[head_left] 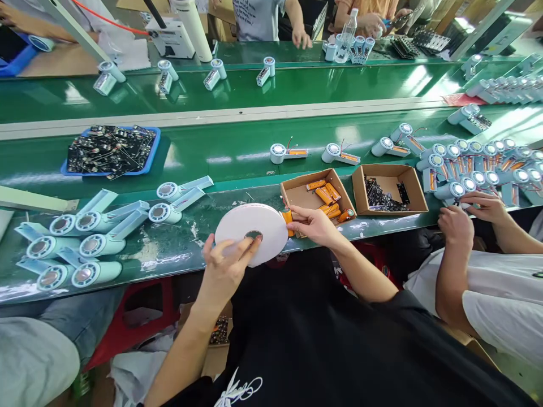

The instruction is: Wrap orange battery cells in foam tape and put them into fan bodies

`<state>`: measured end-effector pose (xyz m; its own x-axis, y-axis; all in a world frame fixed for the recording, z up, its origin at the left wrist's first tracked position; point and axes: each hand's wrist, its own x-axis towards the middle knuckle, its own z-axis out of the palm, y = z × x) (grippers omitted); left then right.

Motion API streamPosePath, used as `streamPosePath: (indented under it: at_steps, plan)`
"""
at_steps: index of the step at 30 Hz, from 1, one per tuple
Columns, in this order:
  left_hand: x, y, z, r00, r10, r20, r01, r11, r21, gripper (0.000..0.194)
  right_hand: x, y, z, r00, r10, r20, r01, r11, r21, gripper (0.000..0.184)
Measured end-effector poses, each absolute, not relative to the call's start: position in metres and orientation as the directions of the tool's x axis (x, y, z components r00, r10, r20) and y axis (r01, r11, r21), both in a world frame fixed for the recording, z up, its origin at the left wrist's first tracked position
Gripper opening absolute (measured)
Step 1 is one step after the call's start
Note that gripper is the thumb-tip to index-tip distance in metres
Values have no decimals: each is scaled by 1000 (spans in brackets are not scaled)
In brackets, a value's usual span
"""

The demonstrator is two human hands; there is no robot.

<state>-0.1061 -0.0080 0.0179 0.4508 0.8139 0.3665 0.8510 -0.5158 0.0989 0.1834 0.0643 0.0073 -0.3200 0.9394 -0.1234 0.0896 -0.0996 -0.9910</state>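
Note:
My left hand [227,265] grips a flat white roll of tape [250,229] at its lower edge, fingers wrapped over the face near the centre hole. My right hand [311,223] is pinched on an orange battery cell [288,217] pressed against the roll's right edge. Just behind it stands an open cardboard box [297,195] holding several orange cells [324,195].
Pale blue handheld fan housings [85,240] lie in a group at the left. A second box [390,189] holds black parts. A blue tray [111,150] of circuit boards sits further back. A neighbour's hands [466,217] work at the right; more people stand across the green belt [237,150].

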Motion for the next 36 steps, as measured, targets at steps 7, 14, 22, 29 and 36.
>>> streamPosePath:
  at_steps: [7, 14, 22, 29, 36]
  plan:
    - [-100, 1, 40, 521, 764, 379, 834, -551, -35, 74, 189, 77, 34, -204, 977, -55, -44, -65, -997, 57]
    - [-52, -16, 7, 237, 815, 528, 946, -318, 65, 57, 134, 47, 17, 305, 940, -154, -506, 23, -862, 47]
    - [-74, -24, -23, 413, 904, 107, 869, -427, 250, 69, 247, 115, 56, 510, 856, 83, -395, 319, -861, 35]
    - [-174, 82, 4, 150, 987, 61, 935, -161, 315, 48, 234, 85, 28, 361, 925, 121, -378, 263, -887, 62]
    - [-231, 113, -3, -151, 973, 176, 987, 137, 88, 32, 279, 58, 16, 470, 877, 100, -331, 280, -901, 54]
